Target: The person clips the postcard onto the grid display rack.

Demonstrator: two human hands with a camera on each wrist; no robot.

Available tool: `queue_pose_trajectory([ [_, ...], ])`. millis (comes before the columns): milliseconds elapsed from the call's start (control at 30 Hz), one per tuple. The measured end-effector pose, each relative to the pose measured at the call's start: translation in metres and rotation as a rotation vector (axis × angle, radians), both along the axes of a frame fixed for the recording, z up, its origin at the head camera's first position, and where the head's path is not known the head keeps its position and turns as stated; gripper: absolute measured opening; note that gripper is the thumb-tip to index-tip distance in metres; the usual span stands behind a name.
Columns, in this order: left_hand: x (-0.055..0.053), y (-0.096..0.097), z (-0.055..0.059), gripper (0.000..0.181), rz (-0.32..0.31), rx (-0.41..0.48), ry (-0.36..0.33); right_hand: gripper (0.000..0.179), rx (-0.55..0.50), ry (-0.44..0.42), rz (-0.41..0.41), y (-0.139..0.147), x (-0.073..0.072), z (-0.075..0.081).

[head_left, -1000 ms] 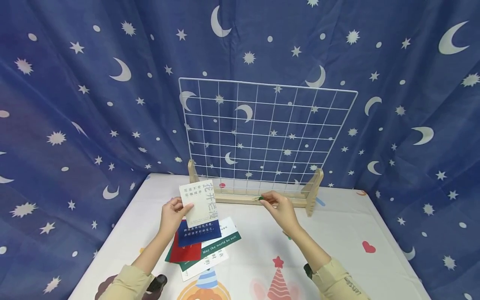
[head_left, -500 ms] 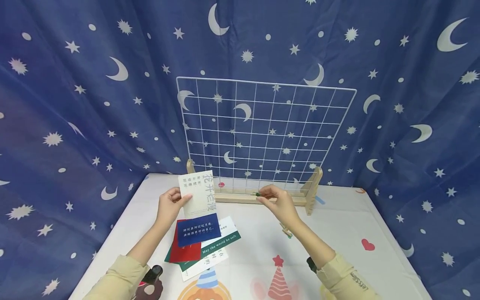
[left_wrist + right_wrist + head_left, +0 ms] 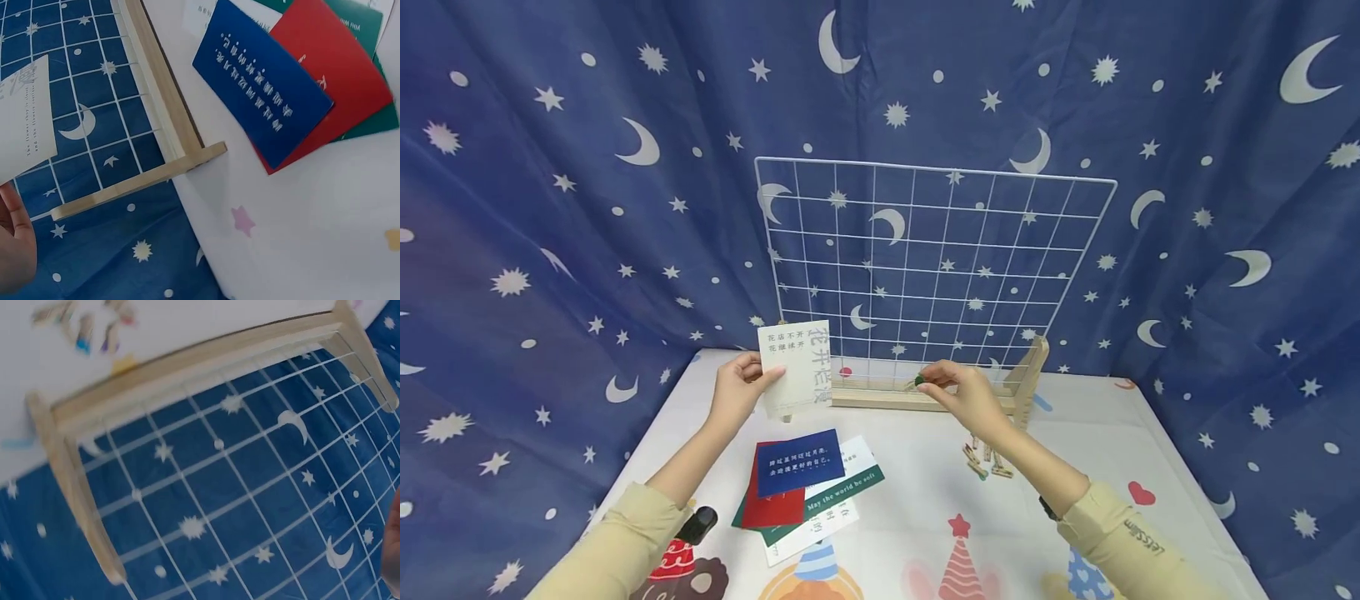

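Note:
My left hand [image 3: 737,387] pinches a cream card [image 3: 797,367] by its left edge, thumb across the front. The card is upright, covering the left foot of the white wire grid rack [image 3: 925,258]; in the left wrist view, the same card [image 3: 28,119] overlaps the grid. Between the thumb and fingers of my right hand [image 3: 962,396] is a small wooden clothespin with a green end [image 3: 918,381], in front of the rack's wooden base [image 3: 880,397]. Only the edge of the right hand [image 3: 392,544] shows in the right wrist view.
Several cards lie overlapping at the table's middle left: a blue card [image 3: 801,462] on top, a red card [image 3: 772,508], green and white ones beneath. Several wooden clothespins [image 3: 988,458] lie under the right forearm. Behind stands a dark blue curtain [image 3: 1187,250] with moons and stars.
My left hand has raised the cream card up and away from the blue card. My right hand has risen slightly with its clothespin, and the clothespins on the table show more fully.

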State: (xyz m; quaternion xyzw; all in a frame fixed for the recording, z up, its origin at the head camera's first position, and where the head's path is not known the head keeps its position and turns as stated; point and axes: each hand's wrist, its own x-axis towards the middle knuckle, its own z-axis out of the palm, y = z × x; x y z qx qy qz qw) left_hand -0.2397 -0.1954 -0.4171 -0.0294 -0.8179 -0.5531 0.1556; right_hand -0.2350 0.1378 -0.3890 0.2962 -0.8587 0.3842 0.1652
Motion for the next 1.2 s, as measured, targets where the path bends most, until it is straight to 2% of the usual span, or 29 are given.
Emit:
queue_pose_trajectory([
  [200,-0.009,-0.002,0.018,0.027,-0.02,-0.013,0.007,0.015,0.064,0.042,0.05,0.004,-0.005,0.027],
  [433,-0.017,-0.005,0.049,0.027,-0.022,-0.042,0.024,0.015,0.103,-0.02,0.048,0.006,-0.011,0.059],
  [600,-0.021,-0.007,0.062,0.028,-0.007,-0.008,0.027,0.015,0.088,-0.031,0.055,0.001,-0.018,0.076],
  [833,-0.033,-0.003,0.079,0.027,-0.017,-0.01,0.051,0.016,0.09,0.006,0.089,-0.016,-0.025,0.094],
  [1067,-0.045,0.0,0.108,0.032,-0.005,0.084,0.04,0.017,0.069,0.037,0.119,-0.043,-0.032,0.116],
  [1200,-0.048,-0.001,0.121,0.033,-0.012,0.067,0.044,0.017,0.064,0.035,0.105,-0.052,-0.039,0.128],
])
